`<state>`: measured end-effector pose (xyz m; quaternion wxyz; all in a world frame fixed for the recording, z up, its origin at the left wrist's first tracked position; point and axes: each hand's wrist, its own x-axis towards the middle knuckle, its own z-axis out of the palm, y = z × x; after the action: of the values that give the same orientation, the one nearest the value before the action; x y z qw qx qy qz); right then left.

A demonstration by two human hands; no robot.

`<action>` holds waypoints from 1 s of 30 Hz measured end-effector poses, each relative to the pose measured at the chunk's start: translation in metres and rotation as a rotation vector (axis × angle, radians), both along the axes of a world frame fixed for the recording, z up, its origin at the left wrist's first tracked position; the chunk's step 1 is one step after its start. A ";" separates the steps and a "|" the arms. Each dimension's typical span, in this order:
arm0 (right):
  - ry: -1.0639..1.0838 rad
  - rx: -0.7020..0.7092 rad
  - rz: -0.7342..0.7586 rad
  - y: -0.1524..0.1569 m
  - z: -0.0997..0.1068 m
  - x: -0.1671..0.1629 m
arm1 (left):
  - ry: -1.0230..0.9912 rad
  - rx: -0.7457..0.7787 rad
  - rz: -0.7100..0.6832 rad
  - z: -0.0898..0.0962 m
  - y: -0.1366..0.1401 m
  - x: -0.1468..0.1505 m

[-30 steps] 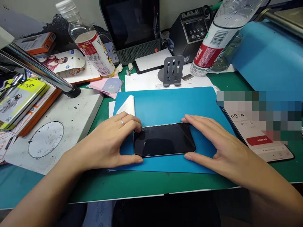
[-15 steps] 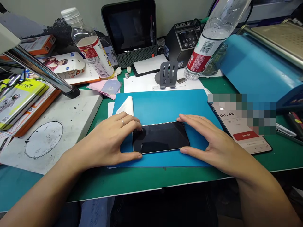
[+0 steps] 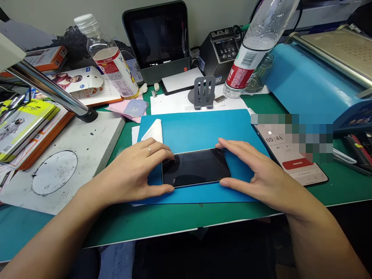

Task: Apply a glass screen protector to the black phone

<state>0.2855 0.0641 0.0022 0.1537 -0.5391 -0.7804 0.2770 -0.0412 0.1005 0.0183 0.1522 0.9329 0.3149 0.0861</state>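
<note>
Because the dark phone [image 3: 197, 167] lies flat, screen up, near the front of the blue mat [image 3: 203, 128], its long edges are the best places to steady it. At one end, the left hand [image 3: 139, 168] has its thumb against the near edge and its fingers curled over the far corner; at the other, the right hand [image 3: 258, 170] spans the width, with thumb and forefinger set on opposite edges. So both sets of fingers are closed around the phone, though how hard they press I cannot tell.

Light, even pressure from both ends should serve best here, since a harder push from one hand would probably twist the phone askew. Fingertips belong on the rims; the left ones sit close to the glass and might smudge it. The white cloth [image 3: 154, 131] beside the left hand is best left clear of the phone's edge.
</note>
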 end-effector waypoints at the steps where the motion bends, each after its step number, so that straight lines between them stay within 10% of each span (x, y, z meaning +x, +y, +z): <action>1: -0.001 -0.004 -0.004 0.000 0.000 0.000 | 0.004 -0.002 0.000 0.000 0.000 0.000; 24: -0.082 0.024 -0.002 0.004 -0.002 -0.005 | -0.016 -0.033 0.003 0.007 0.004 -0.012; 30: -0.009 -0.006 0.003 0.004 -0.004 -0.002 | -0.114 0.192 0.372 -0.003 0.016 -0.024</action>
<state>0.2831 0.0679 -0.0016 0.1481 -0.5395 -0.7811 0.2774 -0.0649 0.1160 0.0152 0.0615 0.8626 0.4628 0.1947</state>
